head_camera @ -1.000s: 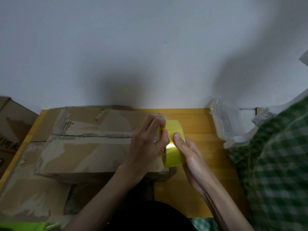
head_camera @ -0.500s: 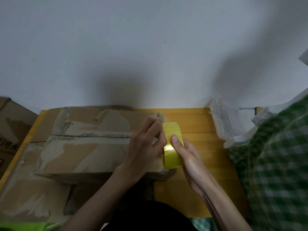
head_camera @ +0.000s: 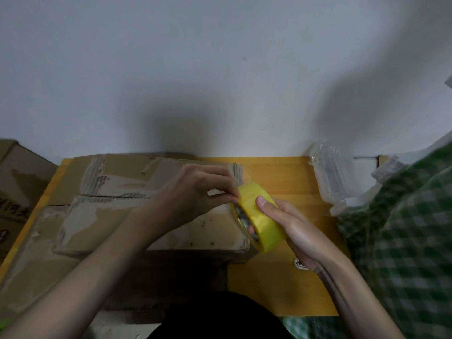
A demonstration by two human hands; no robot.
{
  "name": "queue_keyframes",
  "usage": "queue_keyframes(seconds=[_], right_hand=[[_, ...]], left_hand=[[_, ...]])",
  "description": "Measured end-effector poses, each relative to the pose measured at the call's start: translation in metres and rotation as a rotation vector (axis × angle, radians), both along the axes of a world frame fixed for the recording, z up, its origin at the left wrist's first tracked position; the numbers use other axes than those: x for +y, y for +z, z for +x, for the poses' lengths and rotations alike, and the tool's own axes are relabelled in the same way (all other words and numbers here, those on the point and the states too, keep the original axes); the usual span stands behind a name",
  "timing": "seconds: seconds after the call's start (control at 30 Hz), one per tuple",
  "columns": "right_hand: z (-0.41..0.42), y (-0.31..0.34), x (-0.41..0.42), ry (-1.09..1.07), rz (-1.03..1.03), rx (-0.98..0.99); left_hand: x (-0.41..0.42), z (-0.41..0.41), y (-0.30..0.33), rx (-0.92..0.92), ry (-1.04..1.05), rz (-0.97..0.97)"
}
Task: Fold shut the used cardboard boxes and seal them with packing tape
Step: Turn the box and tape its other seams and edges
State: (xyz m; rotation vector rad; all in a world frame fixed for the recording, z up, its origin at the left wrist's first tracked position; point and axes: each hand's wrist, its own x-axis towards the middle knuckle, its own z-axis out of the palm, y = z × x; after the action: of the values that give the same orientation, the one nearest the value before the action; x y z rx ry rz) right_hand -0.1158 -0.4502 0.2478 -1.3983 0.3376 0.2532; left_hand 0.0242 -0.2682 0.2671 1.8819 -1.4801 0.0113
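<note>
head view: only camera, looks down on both hands over a wooden table (head_camera: 281,285).
right hand (head_camera: 297,230): wrapped round the yellow tape roll (head_camera: 261,220), thumb lying across the outer band, fingers reaching through the core. Firm hold, roll tilted on edge.
left hand (head_camera: 195,192): thumb and forefinger pressed together at the roll's upper rim, looks like picking at the tape's free end. Whether a tab is actually lifted: cannot tell, too small.
tape roll position: between the two hands, just off the right end of the cardboard box (head_camera: 146,211), above the table edge of the box.
box: directly under the left hand, flaps folded down, centre seam running away to the left of the pinch. No fresh yellow tape on it; old tape scars and torn paper only.
other cardboard: flattened sheet under the box, second box (head_camera: 17,182) well left of both hands.
right of the grip: clear plastic packaging (head_camera: 332,182) by the wall, green checked cloth (head_camera: 403,241) beyond it.
step, judged: finding the tape end, sealing not yet started.
risk 1: nail splits the tape edge, strip tears narrow along its length. Cause: picking at one corner only.
risk 2: freed end snaps back onto the roll. Cause: weak pinch.
risk 3: flaps spring up, nothing weighs them.
risk 4: poor adhesion on the torn, fuzzy surface.
</note>
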Motion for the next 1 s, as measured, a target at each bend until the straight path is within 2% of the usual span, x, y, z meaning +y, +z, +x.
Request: queue_keyframes(seconds=[0.17,0.33,0.47,0.63,1.0], right_hand=[[0.0,0.004,-0.004,0.044,-0.02,0.022],[-0.001,0.007,-0.006,0.063,-0.03,0.046],[0.0,0.01,-0.006,0.089,-0.04,0.053],[0.0,0.013,-0.006,0.073,0.039,0.053],[0.002,0.012,-0.011,0.144,-0.012,0.096]], left_hand=[[0.0,0.0,0.011,-0.185,-0.083,0.136],[-0.002,-0.001,0.021,-0.25,-0.141,0.238],[-0.004,-0.001,0.022,-0.217,-0.158,0.321],[-0.007,0.002,0.025,-0.102,-0.17,0.327],[-0.009,0.002,0.026,0.03,-0.215,0.445]])
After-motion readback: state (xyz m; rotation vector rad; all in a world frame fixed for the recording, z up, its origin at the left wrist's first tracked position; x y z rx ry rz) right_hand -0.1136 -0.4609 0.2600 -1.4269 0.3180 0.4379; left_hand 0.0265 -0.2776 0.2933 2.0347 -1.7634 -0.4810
